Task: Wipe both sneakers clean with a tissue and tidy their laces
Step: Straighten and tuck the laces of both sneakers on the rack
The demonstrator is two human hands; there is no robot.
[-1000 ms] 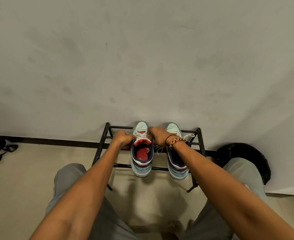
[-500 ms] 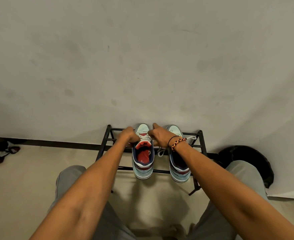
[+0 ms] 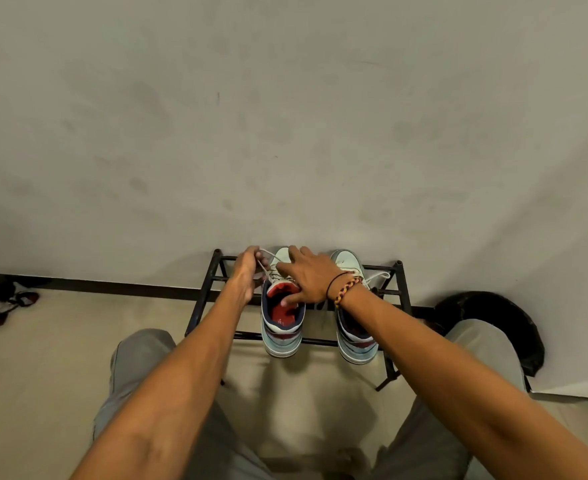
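Two light blue sneakers with red and navy trim stand side by side on a black metal shoe rack (image 3: 398, 292), toes toward the wall. My left hand (image 3: 247, 268) pinches the white lace (image 3: 268, 259) of the left sneaker (image 3: 282, 332) and holds it up at the sneaker's left side. My right hand (image 3: 308, 277) lies spread over that sneaker's tongue, with the thumb inside the red-lined opening. The right sneaker (image 3: 356, 341) is partly behind my right wrist, and its loose lace (image 3: 377, 277) trails to the right. No tissue is in view.
The rack stands against a plain grey wall. A round black object (image 3: 493, 327) sits on the floor at the right. Dark red sandals (image 3: 7, 304) lie on the floor at the far left. My knees in grey trousers frame the rack.
My left hand has drawn the lace up and to the left. My right hand has opened from curled fingers and spread flat over the left sneaker's tongue.
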